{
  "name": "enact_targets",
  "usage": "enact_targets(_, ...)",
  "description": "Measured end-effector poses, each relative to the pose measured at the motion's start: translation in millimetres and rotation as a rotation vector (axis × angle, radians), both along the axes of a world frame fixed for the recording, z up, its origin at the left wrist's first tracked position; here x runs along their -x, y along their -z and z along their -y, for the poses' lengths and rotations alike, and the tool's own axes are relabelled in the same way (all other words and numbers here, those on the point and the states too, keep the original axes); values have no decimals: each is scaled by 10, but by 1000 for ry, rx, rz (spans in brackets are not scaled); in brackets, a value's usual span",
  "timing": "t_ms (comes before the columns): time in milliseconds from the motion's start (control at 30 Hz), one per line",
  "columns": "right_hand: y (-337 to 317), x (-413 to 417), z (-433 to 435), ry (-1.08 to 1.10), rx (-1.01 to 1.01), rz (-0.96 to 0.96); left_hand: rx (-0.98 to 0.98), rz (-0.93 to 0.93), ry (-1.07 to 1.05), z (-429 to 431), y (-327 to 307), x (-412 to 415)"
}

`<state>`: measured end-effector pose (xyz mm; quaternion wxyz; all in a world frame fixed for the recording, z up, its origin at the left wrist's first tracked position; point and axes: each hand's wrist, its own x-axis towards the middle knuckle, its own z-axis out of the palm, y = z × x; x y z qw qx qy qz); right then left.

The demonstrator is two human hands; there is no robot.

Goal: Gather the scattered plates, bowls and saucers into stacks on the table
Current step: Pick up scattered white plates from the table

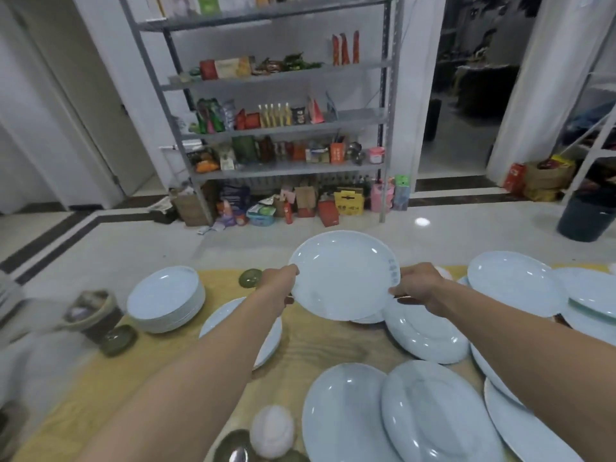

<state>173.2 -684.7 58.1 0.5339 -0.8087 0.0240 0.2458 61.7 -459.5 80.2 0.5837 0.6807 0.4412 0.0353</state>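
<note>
While reaching forward with both bare forearms nearly straight over the wooden table, held a single pale blue plate clear of the tabletop above its far middle. Gripped the left rim with the left hand, wrist straight, fingers curled round the edge. Pinched the right rim with the right hand, thumb laid on top of the rim and the other fingers tucked beneath, out of sight. Carried the plate face up, tipped a little toward the near side, squarely between the two hands. Had a tall stack of plates at the far left, well apart from the held one, and a lone plate partly hidden under the left forearm. Had an upturned plate just below the right hand, two overlapping plates at the near right, and more plates at the far right. Had a small green saucer just beyond the left hand and another green saucer near the stack.
</note>
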Motion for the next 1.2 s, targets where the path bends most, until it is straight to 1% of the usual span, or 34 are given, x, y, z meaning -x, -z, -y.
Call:
enact_targets(200, 255, 337, -978, -52, 60, -26, 50, -4, -52, -933, 241, 401)
enact_targets(367, 733, 476, -1642, -75, 132, -49, 124, -39, -106, -1595, 569, 622)
enact_targets(500, 1134, 571, -2013, -102, 171, -97, 141, -51, -176, -1943, 928, 740)
enact_targets(667, 1532, 667, -2363, -140, 212, -118, 150, -71, -259, -2213, 1353, 839)
enact_targets(800, 1752, 724, -2540, -153, 244, -99, 172, -122, -273, -2341, 1616, 886)
enact_targets(1200, 2055, 693, -2728, -216, 334, -92, 222, -191, -275, -2497, 2038, 844)
